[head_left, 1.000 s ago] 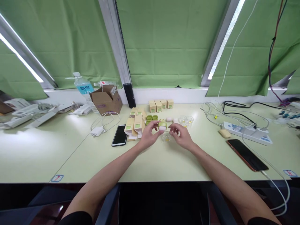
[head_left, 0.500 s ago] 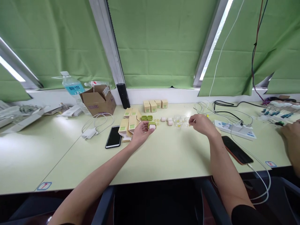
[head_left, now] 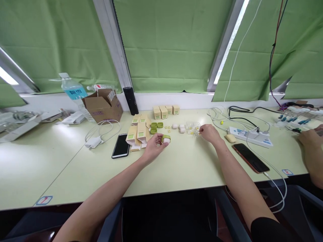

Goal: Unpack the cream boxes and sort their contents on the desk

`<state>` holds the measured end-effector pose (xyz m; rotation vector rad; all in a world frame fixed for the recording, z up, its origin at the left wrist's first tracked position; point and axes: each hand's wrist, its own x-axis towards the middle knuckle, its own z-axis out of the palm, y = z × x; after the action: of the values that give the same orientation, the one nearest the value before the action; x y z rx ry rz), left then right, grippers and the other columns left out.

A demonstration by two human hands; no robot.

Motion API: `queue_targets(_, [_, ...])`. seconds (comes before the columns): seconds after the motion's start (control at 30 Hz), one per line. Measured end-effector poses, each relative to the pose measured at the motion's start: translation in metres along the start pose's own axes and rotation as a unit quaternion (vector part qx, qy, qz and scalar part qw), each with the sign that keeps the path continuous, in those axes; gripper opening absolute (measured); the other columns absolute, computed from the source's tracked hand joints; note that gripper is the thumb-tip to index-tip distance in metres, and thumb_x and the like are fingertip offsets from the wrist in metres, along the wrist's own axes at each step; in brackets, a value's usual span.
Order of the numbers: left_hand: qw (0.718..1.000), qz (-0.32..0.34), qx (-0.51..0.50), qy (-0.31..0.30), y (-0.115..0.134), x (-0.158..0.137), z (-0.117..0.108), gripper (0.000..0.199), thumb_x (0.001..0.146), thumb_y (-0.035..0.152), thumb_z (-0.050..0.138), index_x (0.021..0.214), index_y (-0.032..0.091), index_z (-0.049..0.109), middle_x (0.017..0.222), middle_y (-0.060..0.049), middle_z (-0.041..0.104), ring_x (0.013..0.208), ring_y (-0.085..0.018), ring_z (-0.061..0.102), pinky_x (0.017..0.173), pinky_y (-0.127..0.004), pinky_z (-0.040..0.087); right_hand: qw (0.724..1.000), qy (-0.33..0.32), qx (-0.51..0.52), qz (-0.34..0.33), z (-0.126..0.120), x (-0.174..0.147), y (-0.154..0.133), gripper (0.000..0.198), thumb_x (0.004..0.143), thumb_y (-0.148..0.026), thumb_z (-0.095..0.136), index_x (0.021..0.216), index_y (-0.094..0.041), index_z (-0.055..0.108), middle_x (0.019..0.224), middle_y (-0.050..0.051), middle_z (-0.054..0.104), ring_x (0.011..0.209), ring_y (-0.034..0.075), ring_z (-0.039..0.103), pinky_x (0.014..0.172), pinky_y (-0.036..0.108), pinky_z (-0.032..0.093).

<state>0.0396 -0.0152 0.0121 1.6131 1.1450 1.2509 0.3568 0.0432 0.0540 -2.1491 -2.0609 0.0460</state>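
My left hand [head_left: 154, 149] is closed around a small olive-green case [head_left: 166, 136] with a pale pink, rounded block [head_left: 166, 140] sitting in its opening. Over on the right, my right hand [head_left: 209, 133] pinches a small clear plastic piece at the edge of a cluster of clear plastic cups [head_left: 191, 127]; its exact shape is hard to make out. Between the hands lie more pale pink blocks [head_left: 182, 128] and several tiny yellowish pieces [head_left: 169, 131]. Several open green cases [head_left: 153, 130] rest beyond my left hand, beside cream cardboard boxes [head_left: 141, 131].
More small boxes [head_left: 164, 112] stand at the back. Left are a black phone [head_left: 120, 146], a charger [head_left: 93, 142], a brown carton [head_left: 103, 107] and a water bottle [head_left: 74, 92]. Right are a power strip [head_left: 252, 137], another phone [head_left: 250, 158] and another person's hand [head_left: 311, 144].
My left hand has drawn the green case slightly toward me and right, away from the other cases. My right hand has shifted a little left, toward the clear cups.
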Motion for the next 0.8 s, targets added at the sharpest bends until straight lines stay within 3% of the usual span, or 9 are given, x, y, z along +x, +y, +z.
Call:
queue_targets(0.23, [1.0, -0.008, -0.022, 0.011, -0.002, 0.003, -0.002, 0.041, 0.076, 0.037, 0.08, 0.106, 0.018, 0.059, 0.096, -0.006, 0.07, 0.09, -0.019, 0.067, 0.082, -0.034, 0.053, 1.0, 0.026, -0.005, -0.015, -0.002, -0.004, -0.004, 0.021, 0.085, -0.009, 0.059, 0.095, -0.02, 0.075, 0.103, 0.009, 0.074, 0.09, 0.021, 0.066, 0.069, 0.027, 0.041])
queue_targets(0.63, [0.999, -0.025, -0.04, 0.021, -0.005, 0.005, -0.002, 0.042, 0.072, 0.035, 0.085, 0.102, 0.018, 0.06, 0.091, -0.005, 0.069, 0.084, -0.017, 0.065, 0.079, -0.031, 0.052, 0.997, 0.069, -0.019, -0.024, -0.001, -0.01, -0.015, 0.018, 0.087, -0.011, 0.056, 0.091, -0.02, 0.072, 0.102, 0.01, 0.072, 0.08, 0.021, 0.066, 0.061, 0.028, 0.037])
queue_targets(0.73, [0.997, -0.046, -0.059, 0.024, -0.002, 0.005, 0.0, 0.043, 0.07, 0.035, 0.086, 0.099, 0.018, 0.059, 0.085, -0.002, 0.068, 0.079, -0.015, 0.065, 0.074, -0.029, 0.053, 0.986, 0.147, 0.015, -0.077, 0.001, -0.021, -0.03, 0.015, 0.093, -0.02, 0.056, 0.095, -0.02, 0.07, 0.104, 0.008, 0.072, 0.082, 0.021, 0.066, 0.062, 0.028, 0.038])
queue_targets(0.8, [0.994, -0.064, -0.08, 0.025, -0.002, 0.005, 0.002, 0.045, 0.069, 0.036, 0.087, 0.096, 0.018, 0.058, 0.081, -0.001, 0.068, 0.075, -0.014, 0.066, 0.07, -0.028, 0.053, 0.963, 0.205, 0.065, -0.165, 0.008, -0.033, -0.048, 0.017, 0.097, -0.027, 0.054, 0.098, -0.019, 0.069, 0.106, 0.009, 0.071, 0.086, 0.021, 0.068, 0.064, 0.029, 0.042])
